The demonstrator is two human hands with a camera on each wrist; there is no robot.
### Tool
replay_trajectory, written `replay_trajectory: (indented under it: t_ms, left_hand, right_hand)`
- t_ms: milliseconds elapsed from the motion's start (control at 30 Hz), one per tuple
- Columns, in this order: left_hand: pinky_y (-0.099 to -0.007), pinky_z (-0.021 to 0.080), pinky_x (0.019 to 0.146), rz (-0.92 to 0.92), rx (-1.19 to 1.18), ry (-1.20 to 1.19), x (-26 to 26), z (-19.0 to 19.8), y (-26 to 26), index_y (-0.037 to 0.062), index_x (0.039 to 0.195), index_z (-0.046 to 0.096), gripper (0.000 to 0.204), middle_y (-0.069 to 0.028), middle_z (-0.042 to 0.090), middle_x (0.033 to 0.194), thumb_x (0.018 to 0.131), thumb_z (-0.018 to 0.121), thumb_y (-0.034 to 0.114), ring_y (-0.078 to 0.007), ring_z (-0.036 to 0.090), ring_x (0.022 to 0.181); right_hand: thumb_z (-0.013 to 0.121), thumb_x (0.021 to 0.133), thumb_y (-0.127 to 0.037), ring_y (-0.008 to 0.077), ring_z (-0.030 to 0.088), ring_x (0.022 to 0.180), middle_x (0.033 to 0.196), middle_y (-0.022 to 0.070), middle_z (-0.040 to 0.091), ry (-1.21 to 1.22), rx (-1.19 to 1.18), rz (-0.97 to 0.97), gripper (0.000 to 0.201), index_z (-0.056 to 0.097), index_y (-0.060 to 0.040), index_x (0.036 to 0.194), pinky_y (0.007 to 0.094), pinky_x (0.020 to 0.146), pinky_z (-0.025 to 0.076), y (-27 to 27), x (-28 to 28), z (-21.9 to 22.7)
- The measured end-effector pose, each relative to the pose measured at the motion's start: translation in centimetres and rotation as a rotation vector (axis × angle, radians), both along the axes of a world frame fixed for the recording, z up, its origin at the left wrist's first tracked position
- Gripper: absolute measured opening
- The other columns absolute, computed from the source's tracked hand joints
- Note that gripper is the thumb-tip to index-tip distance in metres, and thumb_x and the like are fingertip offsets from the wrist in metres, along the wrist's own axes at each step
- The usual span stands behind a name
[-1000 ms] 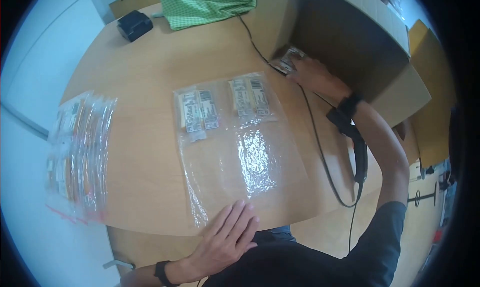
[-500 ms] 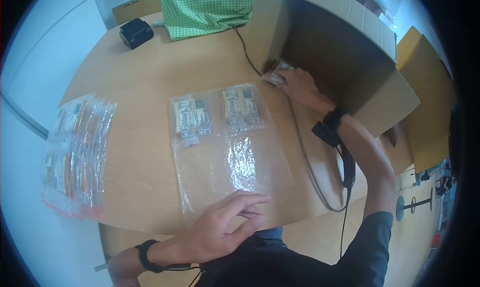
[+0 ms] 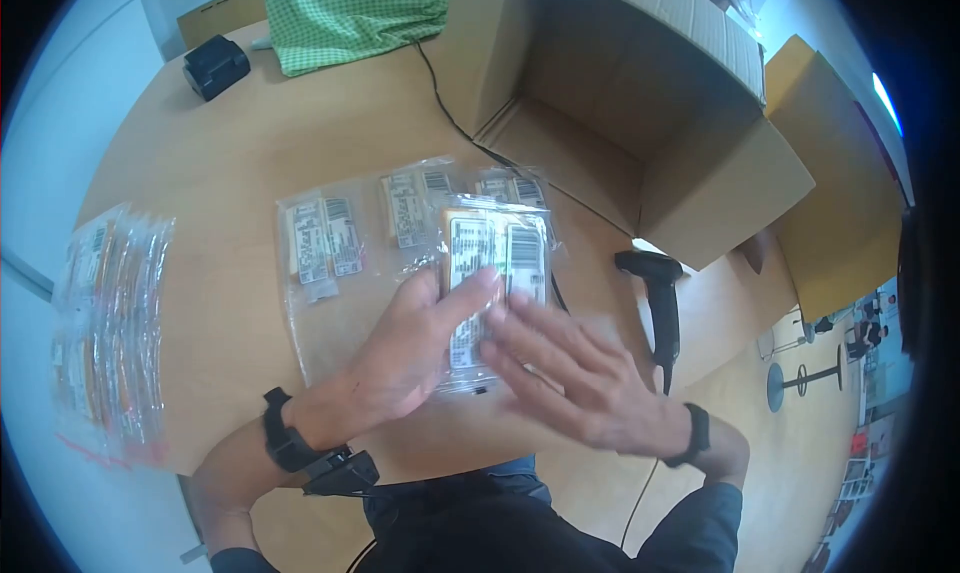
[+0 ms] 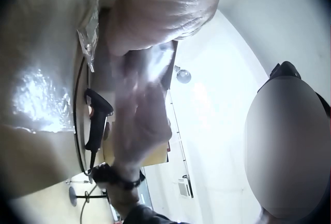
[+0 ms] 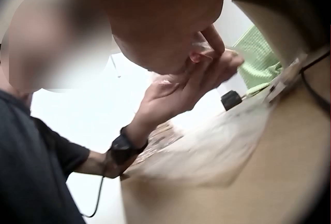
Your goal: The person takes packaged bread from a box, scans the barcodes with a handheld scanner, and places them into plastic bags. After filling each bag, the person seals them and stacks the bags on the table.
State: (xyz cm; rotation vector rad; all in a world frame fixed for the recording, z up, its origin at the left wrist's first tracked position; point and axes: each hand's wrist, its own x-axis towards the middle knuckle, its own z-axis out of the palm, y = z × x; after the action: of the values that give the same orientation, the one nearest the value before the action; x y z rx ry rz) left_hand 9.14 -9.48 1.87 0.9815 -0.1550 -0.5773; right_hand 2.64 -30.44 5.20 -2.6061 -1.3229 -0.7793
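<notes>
In the head view a clear packet with two printed labels (image 3: 468, 248) is lifted over the table, gripped by the left hand (image 3: 400, 343) with its thumb across the front. The right hand (image 3: 580, 378) is blurred, its fingers extended and touching the packet's lower right part. Behind lies a large clear bag (image 3: 335, 338) with labelled packets (image 3: 325, 241) along its top; another packet (image 3: 510, 185) rests by its upper right corner. Both wrist views show the two hands together, the packet mostly hidden by them.
An open cardboard box (image 3: 600, 123) stands at the back right, a handheld scanner (image 3: 660, 308) with its cable in front of it. Several filled bags (image 3: 115, 338) lie in a row at the left. At the back are a green checked cloth (image 3: 355, 23) and a black device (image 3: 215, 68).
The right hand has come from the box's front edge towards the body. The left hand has risen from the table's near edge and now holds a packet. The head view has shifted.
</notes>
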Motion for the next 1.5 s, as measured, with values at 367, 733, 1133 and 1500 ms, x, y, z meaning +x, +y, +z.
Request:
replay_trajectory:
  t_ms: [367, 733, 1133, 1500]
  left_hand:
    - [-0.0323, 0.056, 0.097, -0.194, -0.012, 0.064, 2.5, 0.8, 1.8, -0.004, 0.14, 0.052, 0.048, -0.0112, 0.067, 0.124, 0.111, 0.052, 0.034, -0.0151, 0.066, 0.111]
    - [-0.0308, 0.053, 0.097, -0.255, 0.138, -0.115, 2.0, 0.6, 1.6, -0.0005, 0.15, 0.045, 0.052, -0.0096, 0.061, 0.13, 0.112, 0.048, 0.035, -0.0129, 0.061, 0.114]
    - [-0.0292, 0.055, 0.09, -0.231, 0.192, -0.085, 1.6, 1.6, 1.8, -0.0027, 0.142, 0.052, 0.049, -0.008, 0.066, 0.119, 0.112, 0.049, 0.036, -0.0117, 0.064, 0.106]
    - [-0.0312, 0.056, 0.094, 0.077, 0.101, 0.092, -0.3, 2.0, 3.4, -0.002, 0.129, 0.06, 0.041, -0.0107, 0.07, 0.121, 0.11, 0.053, 0.034, -0.0139, 0.069, 0.107]
  right_hand:
    - [0.072, 0.086, -0.003, 0.0255, 0.07, 0.102, 0.121, 0.0174, 0.069, 0.841, 0.909, -0.895, 0.065, 0.048, 0.0015, 0.146, 0.0359, 0.085, 0.057, -13.5, 1.6, -2.8]
    - [0.089, 0.07, -0.002, 0.0386, 0.068, 0.122, 0.138, 0.0224, 0.063, 0.648, 0.411, -0.3, 0.097, 0.04, -0.0073, 0.154, 0.0422, 0.103, 0.055, -4.3, -1.4, 1.1]
    - [0.081, 0.078, 0.001, 0.0362, 0.067, 0.123, 0.137, 0.0227, 0.063, 0.625, 0.527, -0.412, 0.087, 0.038, -0.0056, 0.154, 0.0398, 0.104, 0.054, -5.0, -0.9, 0.4]
    - [0.076, 0.091, -0.018, 0.0263, 0.07, 0.102, 0.117, 0.0192, 0.07, 0.68, 0.652, -0.993, 0.077, 0.039, -0.0009, 0.156, 0.0405, 0.089, 0.053, -10.2, 0.1, -3.7]
